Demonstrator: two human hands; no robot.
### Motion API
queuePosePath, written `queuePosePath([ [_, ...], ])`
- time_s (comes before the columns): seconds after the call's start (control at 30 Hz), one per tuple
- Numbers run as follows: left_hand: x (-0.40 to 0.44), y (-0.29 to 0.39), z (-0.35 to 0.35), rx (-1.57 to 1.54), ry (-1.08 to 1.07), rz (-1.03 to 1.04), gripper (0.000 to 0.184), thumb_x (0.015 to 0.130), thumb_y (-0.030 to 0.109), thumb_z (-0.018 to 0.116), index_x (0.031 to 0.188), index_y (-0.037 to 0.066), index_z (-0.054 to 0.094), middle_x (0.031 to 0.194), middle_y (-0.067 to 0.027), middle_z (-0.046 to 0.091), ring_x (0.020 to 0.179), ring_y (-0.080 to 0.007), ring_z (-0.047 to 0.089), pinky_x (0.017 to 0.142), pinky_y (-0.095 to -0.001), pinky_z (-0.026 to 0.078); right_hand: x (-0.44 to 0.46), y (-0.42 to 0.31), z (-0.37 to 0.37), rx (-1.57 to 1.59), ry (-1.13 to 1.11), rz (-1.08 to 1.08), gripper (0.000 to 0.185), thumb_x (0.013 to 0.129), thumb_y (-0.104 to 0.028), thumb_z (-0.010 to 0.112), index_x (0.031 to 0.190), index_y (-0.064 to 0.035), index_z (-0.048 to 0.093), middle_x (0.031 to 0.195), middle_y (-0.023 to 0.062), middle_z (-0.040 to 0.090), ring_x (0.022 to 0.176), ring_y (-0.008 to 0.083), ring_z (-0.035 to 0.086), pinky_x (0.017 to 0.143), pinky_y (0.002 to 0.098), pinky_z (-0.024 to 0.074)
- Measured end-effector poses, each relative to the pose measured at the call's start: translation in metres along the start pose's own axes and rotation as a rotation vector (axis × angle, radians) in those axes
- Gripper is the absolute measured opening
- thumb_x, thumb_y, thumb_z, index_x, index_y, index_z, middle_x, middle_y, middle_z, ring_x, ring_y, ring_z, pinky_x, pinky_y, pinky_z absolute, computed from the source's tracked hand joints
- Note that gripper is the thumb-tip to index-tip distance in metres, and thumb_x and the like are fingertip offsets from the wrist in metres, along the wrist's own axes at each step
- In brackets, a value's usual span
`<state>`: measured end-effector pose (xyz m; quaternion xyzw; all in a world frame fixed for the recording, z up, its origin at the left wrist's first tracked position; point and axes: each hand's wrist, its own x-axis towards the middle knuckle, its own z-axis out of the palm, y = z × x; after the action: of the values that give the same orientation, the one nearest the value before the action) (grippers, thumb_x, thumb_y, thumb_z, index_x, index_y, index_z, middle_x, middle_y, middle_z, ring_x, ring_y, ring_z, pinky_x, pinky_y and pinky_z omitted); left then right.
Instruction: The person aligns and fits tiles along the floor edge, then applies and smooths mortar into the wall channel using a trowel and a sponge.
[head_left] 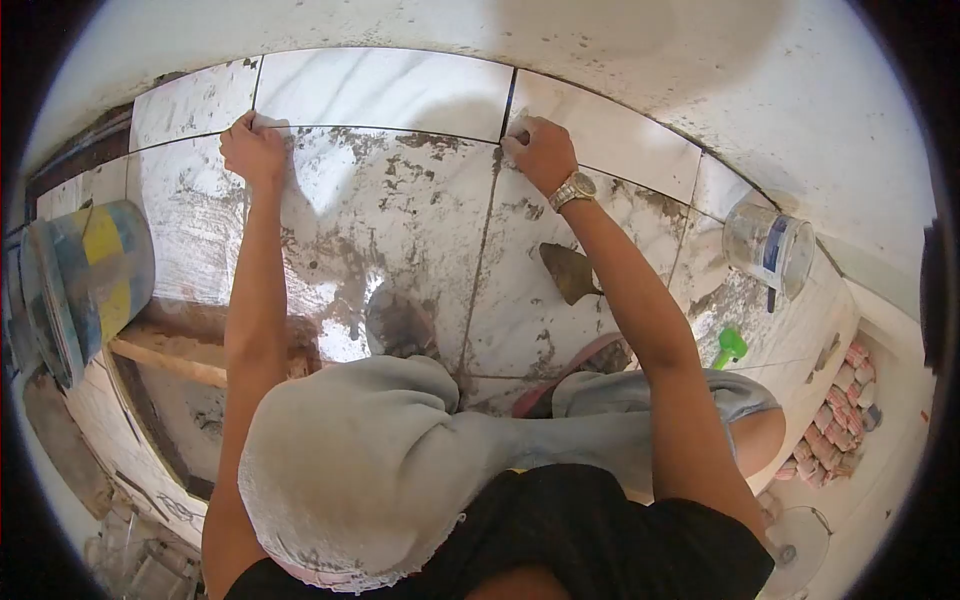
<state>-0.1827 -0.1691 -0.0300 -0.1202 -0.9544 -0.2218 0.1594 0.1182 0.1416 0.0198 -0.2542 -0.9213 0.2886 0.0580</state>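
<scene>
Along the foot of the wall lies a long white marbled tile (385,88), with dark joints at both ends. My left hand (255,152) rests at its left near corner, fingers curled and pressed together. At the right near corner, my right hand (541,156), with a watch on the wrist, is closed in a pinch over the joint. Whatever is between the fingertips of either hand is too small or hidden to make out. Mortar-smeared floor tiles (385,225) spread below both hands. A trowel (568,273) lies on them, its handle partly behind my right forearm.
A blue-and-yellow bucket (125,255) lies tipped at the left, above a wooden plank (170,358) beside a recess. On the right are a clear plastic jar (745,240), a green plastic object (731,346) and several stacked bags (835,420). The white wall (640,60) curves around the far side.
</scene>
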Motion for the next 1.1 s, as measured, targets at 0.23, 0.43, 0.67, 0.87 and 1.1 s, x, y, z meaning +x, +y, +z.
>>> queuePosePath([
  [0.23, 0.003, -0.010, 0.007, -0.025, -0.008, 0.023, 0.035, 0.078, 0.016, 0.055, 0.111, 0.010, 0.066, 0.116, -0.0149, 0.057, 0.110, -0.0359, 0.050, 0.093, -0.0551, 0.037, -0.001, 0.003, 0.005, 0.021, 0.049, 0.015, 0.027, 0.077, -0.023, 0.071, 0.097, -0.0060, 0.070, 0.082, 0.0144, 0.067, 0.075, 0.0286, 0.066, 0.073, 0.0389, 0.0523],
  [0.43, -0.001, -0.001, -0.003, -0.004, 0.004, 0.056, 0.034, 0.079, 0.015, 0.054, 0.110, 0.010, 0.066, 0.113, -0.0153, 0.058, 0.106, -0.0356, 0.052, 0.090, -0.0549, 0.039, 0.001, 0.002, 0.002, 0.082, 0.078, 0.026, 0.038, 0.077, -0.022, 0.071, 0.112, -0.0086, 0.067, 0.083, 0.0146, 0.068, 0.076, 0.0279, 0.067, 0.073, 0.0380, 0.0532],
  [0.67, -0.003, 0.002, -0.002, 0.001, 0.063, 0.046, 0.034, 0.077, 0.011, 0.056, 0.110, 0.011, 0.065, 0.106, -0.0156, 0.058, 0.103, -0.0361, 0.053, 0.086, -0.0537, 0.042, 0.013, -0.006, -0.008, 0.216, -0.116, 0.160, 0.026, 0.079, -0.018, 0.063, 0.097, 0.0003, 0.065, 0.071, 0.0132, 0.065, 0.064, 0.0251, 0.064, 0.064, 0.0360, 0.0530],
  [0.87, -0.003, -0.008, 0.000, -0.219, 0.189, 0.155, 0.028, 0.076, 0.004, 0.055, 0.103, 0.002, 0.063, 0.100, -0.0179, 0.059, 0.102, -0.0353, 0.051, 0.091, -0.0478, 0.039, 0.008, -0.036, -0.005, 0.699, -0.135, 0.458, 0.015, 0.084, -0.014, 0.061, 0.084, 0.0012, 0.060, 0.067, 0.0063, 0.059, 0.060, 0.0139, 0.063, 0.050, 0.0287, 0.0486],
  [1.1, 0.004, -0.018, -0.023, -0.433, 0.172, -0.124, 0.025, 0.080, -0.001, 0.056, 0.101, 0.004, 0.070, 0.089, -0.0126, 0.058, 0.080, -0.0251, 0.056, 0.073, -0.0348, 0.047, 0.014, -0.057, -0.003, 0.691, -0.190, 0.497, 0.051, 0.085, -0.017, 0.064, 0.128, 0.0069, 0.052, 0.084, 0.0088, 0.061, 0.066, 0.0172, 0.066, 0.056, 0.0274, 0.0521],
])
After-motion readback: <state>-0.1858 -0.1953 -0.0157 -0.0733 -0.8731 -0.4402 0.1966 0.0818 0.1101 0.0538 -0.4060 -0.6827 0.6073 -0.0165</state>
